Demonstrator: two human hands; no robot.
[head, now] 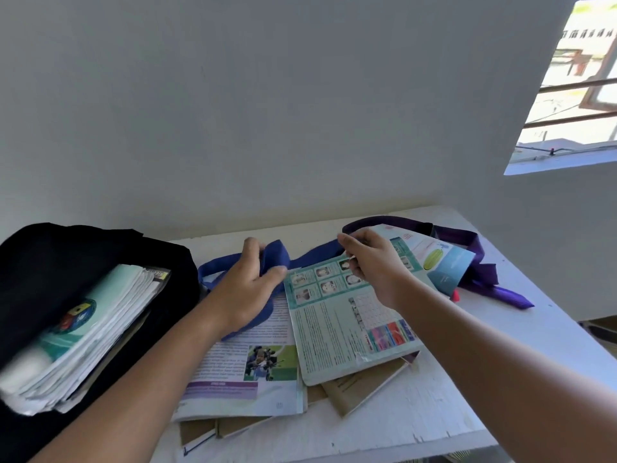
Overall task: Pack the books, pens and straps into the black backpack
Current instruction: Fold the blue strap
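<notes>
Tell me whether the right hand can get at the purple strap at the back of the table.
Probably yes. The purple fabric strap lies uncovered just beyond the right hand, but that hand's fingers already pinch the blue fabric strap, so it must let go first.

Both bare forearms reached forward from the bottom of the view, the left one coming in from the lower left and the right one from the lower right. The left hand [248, 282] lay back-up with its fingers and thumb curled in a grip around a folded blue strap [273, 262]. The right hand [374, 265] was raised a little higher, wrist bent, its fingers curled and pinching the same strap farther along.
</notes>
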